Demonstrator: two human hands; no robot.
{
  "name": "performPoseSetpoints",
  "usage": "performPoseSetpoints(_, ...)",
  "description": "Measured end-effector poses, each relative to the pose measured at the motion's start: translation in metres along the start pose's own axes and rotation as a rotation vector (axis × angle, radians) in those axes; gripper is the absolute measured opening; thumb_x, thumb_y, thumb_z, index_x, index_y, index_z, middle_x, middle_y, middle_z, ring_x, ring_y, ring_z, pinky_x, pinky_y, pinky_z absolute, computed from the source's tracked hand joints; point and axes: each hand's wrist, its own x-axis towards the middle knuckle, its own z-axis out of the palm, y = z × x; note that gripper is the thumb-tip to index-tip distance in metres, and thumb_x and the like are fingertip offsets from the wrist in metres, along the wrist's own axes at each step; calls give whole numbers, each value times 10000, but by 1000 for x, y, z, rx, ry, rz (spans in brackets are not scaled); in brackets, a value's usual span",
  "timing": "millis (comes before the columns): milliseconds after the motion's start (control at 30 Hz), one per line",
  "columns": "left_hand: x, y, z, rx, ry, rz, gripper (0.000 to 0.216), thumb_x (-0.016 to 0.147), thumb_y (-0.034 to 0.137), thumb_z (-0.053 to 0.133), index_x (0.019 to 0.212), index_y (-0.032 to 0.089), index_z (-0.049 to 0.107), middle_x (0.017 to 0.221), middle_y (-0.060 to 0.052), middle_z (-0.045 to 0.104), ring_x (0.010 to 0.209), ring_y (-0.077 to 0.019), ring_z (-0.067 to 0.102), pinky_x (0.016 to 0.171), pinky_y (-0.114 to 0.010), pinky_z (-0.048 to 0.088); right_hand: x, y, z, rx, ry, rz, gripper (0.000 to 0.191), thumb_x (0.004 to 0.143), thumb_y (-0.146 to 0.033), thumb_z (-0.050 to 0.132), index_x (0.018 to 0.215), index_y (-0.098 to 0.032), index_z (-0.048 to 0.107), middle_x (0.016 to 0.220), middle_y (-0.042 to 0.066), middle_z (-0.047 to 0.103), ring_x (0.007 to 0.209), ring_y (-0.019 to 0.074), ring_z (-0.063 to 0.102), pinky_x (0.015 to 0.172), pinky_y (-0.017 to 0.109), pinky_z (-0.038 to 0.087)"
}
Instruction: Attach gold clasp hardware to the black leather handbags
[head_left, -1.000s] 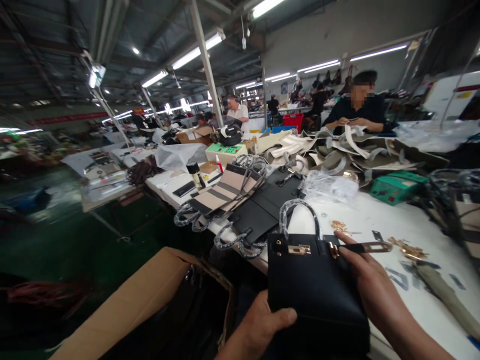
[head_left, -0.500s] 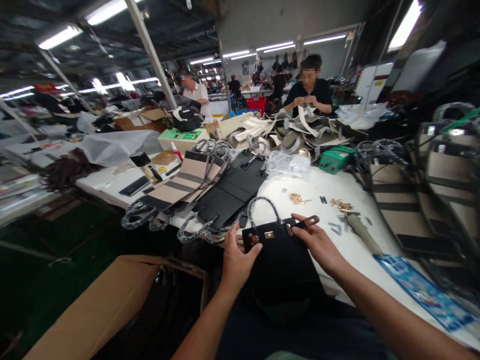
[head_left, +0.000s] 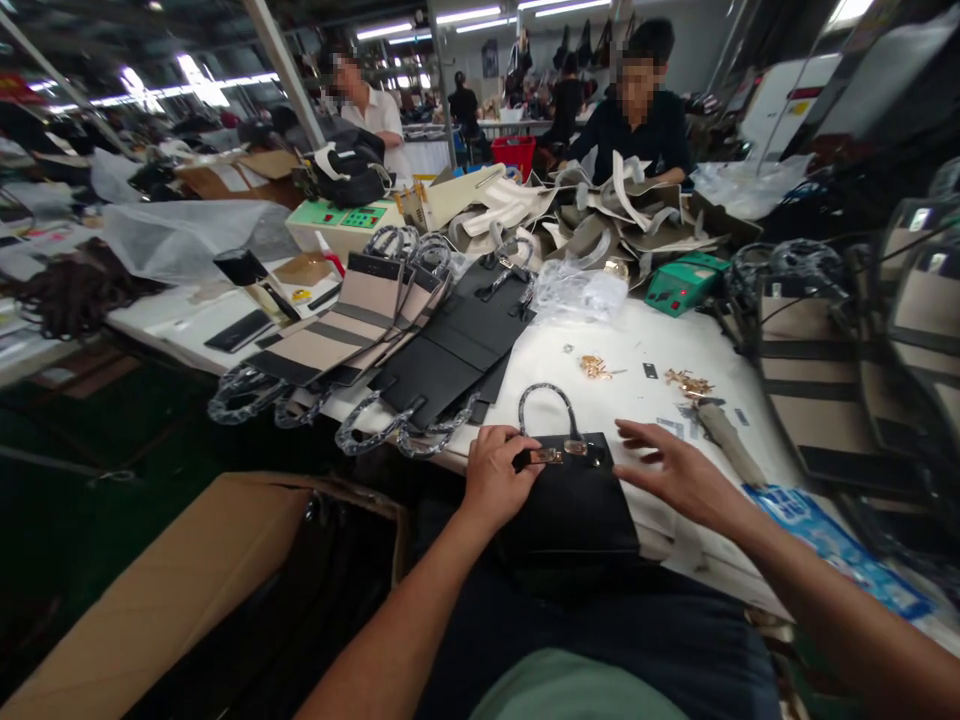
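A small black handbag [head_left: 574, 510] stands at the table's front edge, against my lap, with its plastic-wrapped handle [head_left: 547, 392] arching up. My left hand [head_left: 501, 478] is closed at the bag's upper left, thumb and fingers pinching a short black strap with a metal plate [head_left: 547, 456] that lies over the front clasp. The ends of the fingers are partly hidden behind the strap. To the right of the bag my right hand [head_left: 679, 472] is open, its fingers spread close to the top right corner and holding nothing.
Flat black bag panels [head_left: 457, 345] and beige-striped ones [head_left: 337, 320] lie left. Gold hardware [head_left: 596, 368], a green box [head_left: 686, 283] and a blue packet [head_left: 840, 550] lie right. A cardboard box [head_left: 172, 560] stands lower left. A co-worker [head_left: 637, 120] sits across the table.
My right hand has let go of the strap on the right and moved away from the bag, opening. My left hand has shifted inward onto the left strap, now laid over the clasp. The view has tilted down.
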Motion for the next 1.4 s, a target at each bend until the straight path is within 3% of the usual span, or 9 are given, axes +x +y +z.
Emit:
performPoseSetpoints(200,-1,3,3,24,54,17,275,759,208,768,1014,308,746,1321,-67,560,1253,-313,449,1013,-494,374,-4,63,-67,-688,315,108,497,856,-549,590,1219,-216,659,1233,158,647,1095,393,601,877,497,466)
performPoseSetpoints(400,1,2,0,-48,37,110,306,822,182,688,1110,279,729,1239,-80,603,1185,-295,467,999,-454,400,-2,86,-74,-756,321,309,565,875,-587,525,1254,-182,632,1203,211,653,1005,392,629,720,436,424)
performPoseSetpoints(567,8,-7,5,-133,-75,170,241,835,152,651,1020,271,750,1075,-43,703,1076,-268,510,938,-425,411,-8,53,-66,-619,392,178,525,907,-480,487,1307,-158,595,1235,197,641,1024,366,622,797,421,430)
performPoseSetpoints(667,11,-11,5,-76,-102,178,212,818,156,666,970,275,754,1086,-21,703,1071,-261,516,912,-424,406,-27,9,-45,-304,357,192,533,920,-500,470,1348,-194,555,968,110,704,803,267,651,739,377,468)
performPoseSetpoints(733,12,-11,5,-52,-108,179,196,816,174,677,964,278,752,1086,-10,701,1063,-252,524,896,-418,409,-42,-21,-20,-101,192,241,566,934,-553,452,1384,-216,522,749,35,666,671,227,619,653,341,468)
performPoseSetpoints(867,12,-12,3,-55,-111,180,179,817,185,696,954,283,757,1095,6,705,1065,-236,535,898,-406,416,-55,-56,31,130,-145,213,548,955,-566,444,1391,-238,498,728,-3,638,629,187,592,586,295,442)
performPoseSetpoints(967,11,-14,2,-69,-118,187,203,809,162,700,951,291,767,1123,21,718,1072,-238,538,909,-412,417,-48,-62,47,123,-152,229,507,975,-551,420,1372,-245,497,681,-23,611,604,178,596,580,290,431)
performPoseSetpoints(1133,9,-18,3,-59,-132,244,334,810,120,665,1055,328,758,1240,66,700,1130,-270,509,944,-453,404,-30,-70,42,76,-217,259,447,979,-563,408,1273,-258,549,622,-48,575,539,165,577,547,282,423)
performPoseSetpoints(1400,8,-25,6,-72,-126,270,334,848,155,641,1117,329,738,1276,52,683,1157,-270,490,960,-459,401,-24,-68,49,-44,-217,293,397,952,-539,479,1238,-281,573,755,-27,644,582,158,572,548,271,420)
